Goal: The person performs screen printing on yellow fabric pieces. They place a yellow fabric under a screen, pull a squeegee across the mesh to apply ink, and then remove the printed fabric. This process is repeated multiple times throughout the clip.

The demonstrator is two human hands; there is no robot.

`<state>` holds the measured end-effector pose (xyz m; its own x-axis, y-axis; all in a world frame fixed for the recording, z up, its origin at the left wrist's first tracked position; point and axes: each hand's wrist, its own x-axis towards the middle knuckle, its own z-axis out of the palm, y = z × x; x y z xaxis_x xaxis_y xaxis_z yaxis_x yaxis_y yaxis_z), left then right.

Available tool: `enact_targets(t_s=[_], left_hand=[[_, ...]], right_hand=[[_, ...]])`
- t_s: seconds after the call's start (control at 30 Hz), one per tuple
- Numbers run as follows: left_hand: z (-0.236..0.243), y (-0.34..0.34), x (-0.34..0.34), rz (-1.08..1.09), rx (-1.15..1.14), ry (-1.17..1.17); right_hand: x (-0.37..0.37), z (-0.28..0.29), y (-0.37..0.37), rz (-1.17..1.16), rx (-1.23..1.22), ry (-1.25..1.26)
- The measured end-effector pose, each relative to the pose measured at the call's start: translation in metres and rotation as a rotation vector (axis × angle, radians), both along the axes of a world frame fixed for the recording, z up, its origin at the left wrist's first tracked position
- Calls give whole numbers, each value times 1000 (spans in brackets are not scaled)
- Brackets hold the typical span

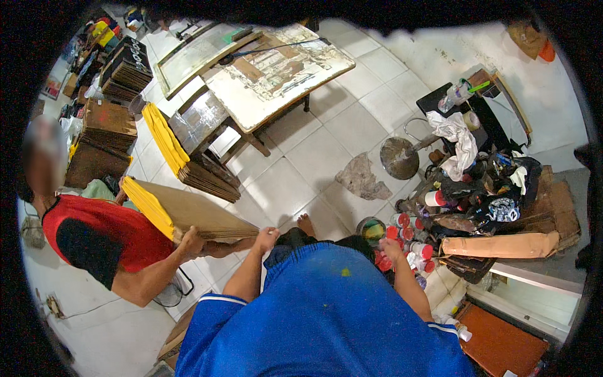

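My left hand [267, 239] is curled closed beside my left hip, with nothing showing in it. Close to it is the end of a stack of flat brown cardboard [204, 210] with a yellow edge [147, 206]. A person in a red and black shirt [116, 235] grips that stack with a hand [190, 242]. On my other side, my right hand [391, 249] hangs with its fingers curled in, and no object shows in it. Below it in the view stand several red-lidded jars [402, 221] and an open round tin [370, 230].
A paint-stained white table [282, 69] stands ahead. Left of it lean another yellow-edged cardboard stack [166, 138] and several brown cartons [108, 122]. At right are a round metal stand base [399, 158], a cluttered heap with a white cloth [458, 141], and a long cardboard piece [499, 245].
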<state>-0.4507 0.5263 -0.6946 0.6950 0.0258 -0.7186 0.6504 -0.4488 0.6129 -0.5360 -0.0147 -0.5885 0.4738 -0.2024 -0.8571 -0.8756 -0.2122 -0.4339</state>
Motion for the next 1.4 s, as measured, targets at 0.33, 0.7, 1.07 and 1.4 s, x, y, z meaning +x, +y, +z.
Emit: enact_targets(t_s=[0.33,0.7,1.07,1.4], left_hand=[[67,10,161,321,15,-80],[55,-124,137,208,37,104],[73,-72,137,555,-43,102],[76,101,174,708,-50,331]], right_hand=[[92,-78,-79,211,109,41],[442,-66,-161,355,17,-59],[660,-23,-43,363,-31,-277],[526,-15,72,563,84,-100]])
